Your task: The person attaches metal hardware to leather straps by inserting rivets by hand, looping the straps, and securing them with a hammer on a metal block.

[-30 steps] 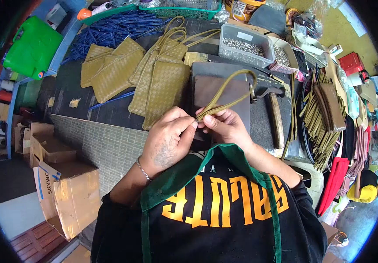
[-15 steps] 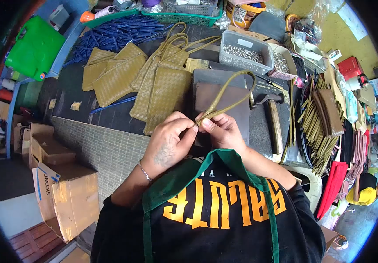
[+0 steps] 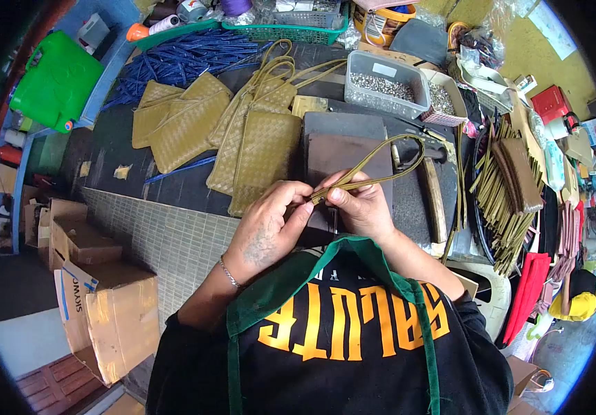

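An olive strap (image 3: pixel 379 149), bent into a long loop, is held between my two hands above the table's near edge. My left hand (image 3: pixel 275 214) pinches its ends with thumb and fingers; the very tips of the strap are hidden there. Close beside it, my right hand (image 3: pixel 359 206) is closed on the strap where the two strands meet. The loop reaches up and to the right, over a dark flat block (image 3: pixel 346 145). Left of the block lie olive woven pouches (image 3: pixel 264 155), some with looped straps. A hammer (image 3: pixel 433 187) rests to the right.
Blue strips (image 3: pixel 173 66) are heaped at the back left. A clear bin (image 3: pixel 388 81) of small metal pieces stands behind the block. Olive strips (image 3: pixel 502 211) and a brown woven piece (image 3: pixel 518 176) lie at right. An open cardboard box (image 3: pixel 121 318) sits at lower left; another person (image 3: pixel 574 297) is at far right.
The strap loop has swung down and to the right, now lying at a lower slant. My right hand has turned slightly with it, while both hands keep their hold.
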`<move>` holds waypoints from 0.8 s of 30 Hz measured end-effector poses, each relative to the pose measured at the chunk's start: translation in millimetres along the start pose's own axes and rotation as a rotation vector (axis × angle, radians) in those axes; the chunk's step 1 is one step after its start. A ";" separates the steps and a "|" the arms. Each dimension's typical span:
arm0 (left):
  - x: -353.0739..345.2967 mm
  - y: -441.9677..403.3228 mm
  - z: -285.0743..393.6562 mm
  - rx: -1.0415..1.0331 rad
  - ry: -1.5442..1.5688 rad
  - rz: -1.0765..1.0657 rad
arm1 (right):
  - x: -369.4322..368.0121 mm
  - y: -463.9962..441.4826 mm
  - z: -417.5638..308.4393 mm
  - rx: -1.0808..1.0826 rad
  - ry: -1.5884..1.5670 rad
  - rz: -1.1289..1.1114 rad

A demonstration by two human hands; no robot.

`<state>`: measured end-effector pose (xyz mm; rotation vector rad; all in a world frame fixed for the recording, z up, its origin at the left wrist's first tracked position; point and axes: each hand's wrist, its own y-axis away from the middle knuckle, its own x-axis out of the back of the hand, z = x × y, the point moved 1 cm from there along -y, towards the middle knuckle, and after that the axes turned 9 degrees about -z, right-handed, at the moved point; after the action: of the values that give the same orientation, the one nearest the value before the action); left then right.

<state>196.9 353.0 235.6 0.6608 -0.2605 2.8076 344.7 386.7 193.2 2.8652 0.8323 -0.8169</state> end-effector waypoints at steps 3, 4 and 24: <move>1.6 -2.2 -3.0 -0.108 -0.043 -0.003 | 1.5 0.8 0.5 -0.001 0.080 0.043; 2.1 -2.1 -2.8 -0.106 -0.042 -0.004 | 2.0 1.1 0.3 -0.007 0.151 0.065; 55.7 -77.3 -93.3 0.026 1.071 -0.081 | 26.2 -17.0 -45.2 0.020 0.622 0.000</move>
<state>131.4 458.8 187.8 -0.8212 0.0182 2.6446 376.3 422.4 220.5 3.1629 0.8571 0.0971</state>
